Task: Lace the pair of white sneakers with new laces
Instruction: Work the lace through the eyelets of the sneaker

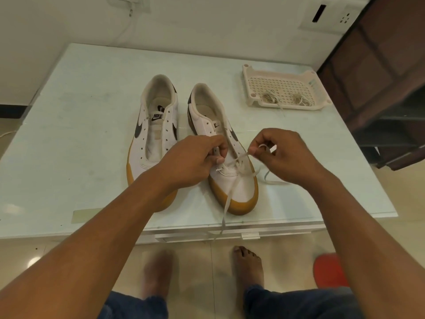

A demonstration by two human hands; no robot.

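Observation:
Two white sneakers with tan soles stand side by side on a pale table (69, 134), toes toward me. The left sneaker (156, 125) has no lace in its eyelets. The right sneaker (232, 180) has a white lace (226, 203) through its lowest eyelets, and one end trails over the toe and past the table's front edge. My left hand (193, 157) grips the right sneaker's left eyelet flap. My right hand (280, 155) pinches the other lace end just right of the shoe.
A cream perforated plastic tray (282, 88) at the table's back right holds two bundles of old laces. A dark wooden cabinet stands to the right. My bare feet and a red object (328, 270) are on the tiled floor below the table's front edge.

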